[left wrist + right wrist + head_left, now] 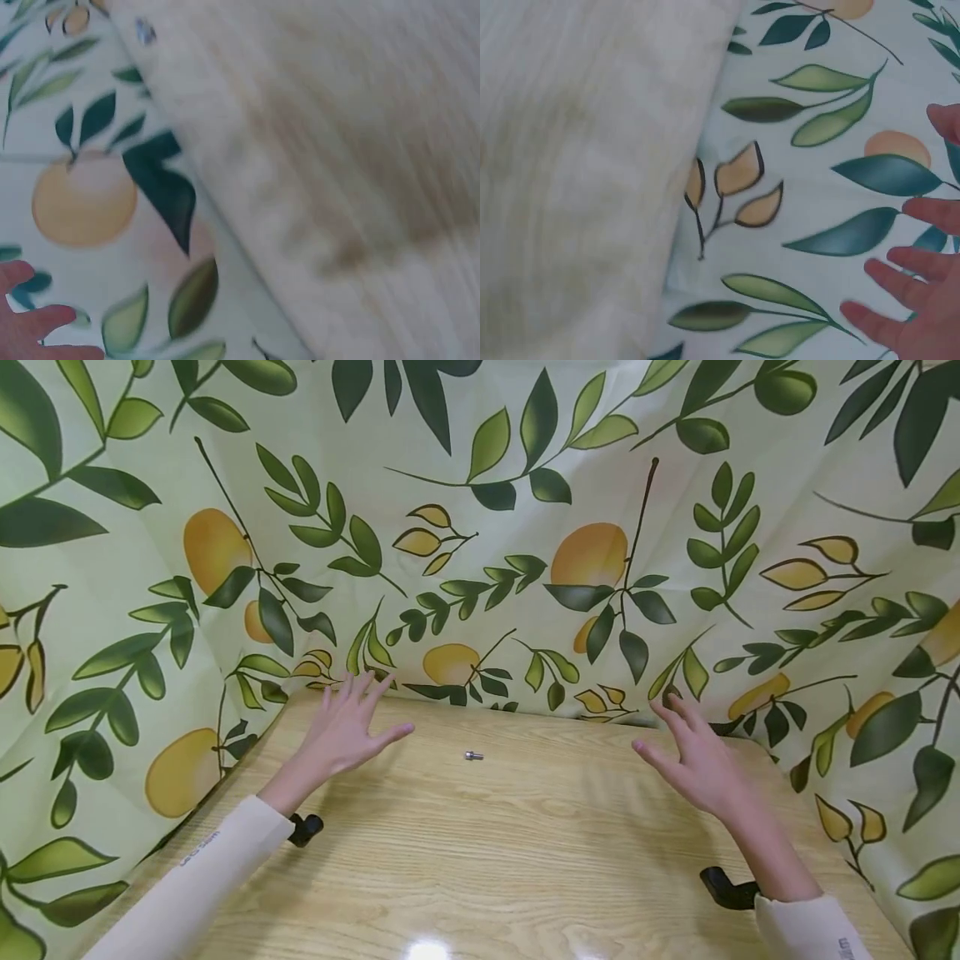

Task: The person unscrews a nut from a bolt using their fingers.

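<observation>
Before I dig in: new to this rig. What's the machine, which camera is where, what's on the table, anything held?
No machine here: just a person's two bare hands. The wide picture comes from a camera on the head, looking forward and down. The other two come from cameras worn on the wrists, one for the left hand and one for the right hand; each catches part of its hand at the frame's edge.

On the wood-grain table lies one small metal screw, between the hands. Behind it hangs a cloth printed with leaves and fruit. Both hands have fingers spread and hold nothing.
</observation>
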`<state>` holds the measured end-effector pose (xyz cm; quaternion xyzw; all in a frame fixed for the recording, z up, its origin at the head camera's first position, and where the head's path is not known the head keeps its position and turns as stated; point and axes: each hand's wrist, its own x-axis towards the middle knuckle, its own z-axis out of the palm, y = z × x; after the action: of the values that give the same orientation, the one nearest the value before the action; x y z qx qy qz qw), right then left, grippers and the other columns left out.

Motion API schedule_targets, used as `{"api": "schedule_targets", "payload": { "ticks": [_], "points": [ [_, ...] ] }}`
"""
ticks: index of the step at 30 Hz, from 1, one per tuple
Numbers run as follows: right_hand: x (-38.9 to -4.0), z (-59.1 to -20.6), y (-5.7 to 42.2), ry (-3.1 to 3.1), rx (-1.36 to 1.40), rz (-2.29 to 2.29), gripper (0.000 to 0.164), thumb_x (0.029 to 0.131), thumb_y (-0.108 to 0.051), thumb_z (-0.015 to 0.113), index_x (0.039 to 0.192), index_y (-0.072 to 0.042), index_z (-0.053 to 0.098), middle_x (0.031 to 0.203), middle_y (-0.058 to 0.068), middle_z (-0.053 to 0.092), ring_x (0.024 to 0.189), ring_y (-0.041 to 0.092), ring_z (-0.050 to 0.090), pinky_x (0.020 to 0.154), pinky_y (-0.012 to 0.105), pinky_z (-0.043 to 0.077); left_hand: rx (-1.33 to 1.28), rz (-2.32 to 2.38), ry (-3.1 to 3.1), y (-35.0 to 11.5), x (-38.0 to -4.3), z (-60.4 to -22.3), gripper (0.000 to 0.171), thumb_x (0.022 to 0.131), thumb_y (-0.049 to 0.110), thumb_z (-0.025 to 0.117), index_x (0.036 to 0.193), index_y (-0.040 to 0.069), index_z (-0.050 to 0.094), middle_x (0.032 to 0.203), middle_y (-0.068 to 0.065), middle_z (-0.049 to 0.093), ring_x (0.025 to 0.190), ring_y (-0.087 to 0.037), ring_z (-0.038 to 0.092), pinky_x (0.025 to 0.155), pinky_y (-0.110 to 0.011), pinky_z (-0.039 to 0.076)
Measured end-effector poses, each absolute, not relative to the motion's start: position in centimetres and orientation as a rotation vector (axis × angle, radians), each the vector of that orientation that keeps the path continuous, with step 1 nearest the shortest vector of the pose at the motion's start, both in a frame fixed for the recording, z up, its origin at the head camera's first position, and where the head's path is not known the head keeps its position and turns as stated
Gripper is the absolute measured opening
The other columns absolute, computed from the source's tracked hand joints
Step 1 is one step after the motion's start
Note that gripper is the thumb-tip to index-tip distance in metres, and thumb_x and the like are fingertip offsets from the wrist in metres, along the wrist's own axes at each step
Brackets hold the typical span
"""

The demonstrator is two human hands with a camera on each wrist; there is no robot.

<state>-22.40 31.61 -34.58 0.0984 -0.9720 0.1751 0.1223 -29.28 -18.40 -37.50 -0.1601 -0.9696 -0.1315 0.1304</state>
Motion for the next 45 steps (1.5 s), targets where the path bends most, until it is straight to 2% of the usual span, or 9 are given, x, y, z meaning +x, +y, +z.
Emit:
{"api": "schedule_targets", "payload": {
  "ticks": [6, 10, 14, 19, 25, 30, 33, 39, 45],
  "points": [
    [-22.3, -37.0, 30.4, -2.706, 0.381, 0.603, 0.061, 0.101, -0.037, 0.066, 0.147, 0.001, 0.050, 0.152, 0.029, 0.044, 0.134, 0.056, 0.046, 0.098, 0.078, 0.044, -0.616, -0.591, -2.805, -15.1, -29.0, -38.9, 0.089, 0.095, 0.070, 0.056, 0.163, 0.018, 0.031, 0.169, -0.017, 0.028, 0.156, -0.047, 0.025, 0.125, -0.069, 0.024],
    [-22.7, -38.6, 29.5, -2.656, 0.421, 0.677, 0.052, 0.100, -0.025, 0.068, 0.142, 0.003, 0.054, 0.140, 0.026, 0.055, 0.125, 0.048, 0.056, 0.092, 0.066, 0.054, -0.647, -0.794, -2.830, -13.2, -30.0, -40.0, 0.083, 0.098, 0.054, 0.064, 0.163, 0.015, 0.030, 0.166, -0.018, 0.035, 0.152, -0.045, 0.034, 0.121, -0.069, 0.033],
    [-23.5, -40.3, 28.4, -2.680, 0.418, 0.812, 0.051, 0.101, -0.021, 0.067, 0.143, 0.003, 0.053, 0.139, 0.027, 0.056, 0.124, 0.047, 0.059, 0.094, 0.063, 0.057, -0.693, -0.902, -2.871, -12.0, -31.1, -41.4, 0.072, 0.096, 0.034, 0.072, 0.154, 0.004, 0.042, 0.157, -0.021, 0.046, 0.142, -0.043, 0.048, 0.118, -0.063, 0.042],
    [-24.4, -41.7, 27.6, -2.736, 0.393, 0.904, 0.052, 0.102, -0.020, 0.066, 0.145, 0.005, 0.052, 0.142, 0.030, 0.054, 0.123, 0.049, 0.060, 0.095, 0.063, 0.058, -0.766, -0.897, -2.910, -10.2, -32.4, -42.7, 0.054, 0.093, 0.024, 0.077, 0.137, -0.002, 0.058, 0.140, -0.018, 0.062, 0.121, -0.035, 0.065, 0.105, -0.049, 0.056],
    [-25.0, -42.9, 27.0, -2.775, 0.371, 0.994, 0.050, 0.101, -0.016, 0.066, 0.144, 0.006, 0.052, 0.143, 0.033, 0.053, 0.123, 0.050, 0.061, 0.094, 0.060, 0.060, -0.887, -0.755, -2.896, -8.1, -34.0, -44.0, 0.037, 0.092, 0.015, 0.077, 0.122, -0.005, 0.070, 0.117, -0.016, 0.072, 0.105, -0.027, 0.069, 0.094, -0.043, 0.060],
    [-25.3, -42.9, 26.4, -2.793, 0.360, 1.012, 0.049, 0.102, -0.016, 0.065, 0.145, 0.005, 0.053, 0.144, 0.030, 0.054, 0.124, 0.048, 0.061, 0.094, 0.057, 0.060, -0.938, -0.682, -2.931, -6.9, -34.9, -44.3, 0.014, 0.090, 0.013, 0.080, 0.100, 0.004, 0.077, 0.091, -0.004, 0.072, 0.081, -0.015, 0.058, 0.075, -0.031, 0.053],
    [-25.4, -42.7, 25.8, -2.796, 0.358, 1.019, 0.049, 0.102, -0.017, 0.065, 0.145, 0.004, 0.053, 0.144, 0.029, 0.055, 0.124, 0.047, 0.061, 0.095, 0.057, 0.060, -0.942, -0.656, -2.950, -6.7, -35.3, -44.2, 0.006, 0.090, 0.013, 0.080, 0.091, 0.008, 0.078, 0.087, 0.000, 0.072, 0.079, -0.011, 0.056, 0.073, -0.028, 0.052],
    [-25.6, -42.5, 25.0, -2.785, 0.380, 1.059, 0.047, 0.102, -0.016, 0.065, 0.144, 0.003, 0.054, 0.142, 0.027, 0.057, 0.125, 0.045, 0.062, 0.096, 0.056, 0.060, -0.963, -0.588, -2.947, -6.5, -35.6, -44.0, 0.006, 0.089, 0.013, 0.080, 0.084, 0.009, 0.077, 0.084, 0.000, 0.072, 0.075, -0.010, 0.057, 0.068, -0.024, 0.051],
    [-25.5, -42.3, 24.2, -2.774, 0.416, 1.097, 0.046, 0.102, -0.018, 0.065, 0.142, 0.001, 0.056, 0.140, 0.025, 0.059, 0.123, 0.042, 0.063, 0.095, 0.054, 0.061, -0.916, -0.697, -2.925, -6.6, -35.0, -43.9, 0.005, 0.088, 0.013, 0.080, 0.084, 0.010, 0.078, 0.081, 0.001, 0.072, 0.073, -0.009, 0.057, 0.067, -0.022, 0.050]
  ]
}}
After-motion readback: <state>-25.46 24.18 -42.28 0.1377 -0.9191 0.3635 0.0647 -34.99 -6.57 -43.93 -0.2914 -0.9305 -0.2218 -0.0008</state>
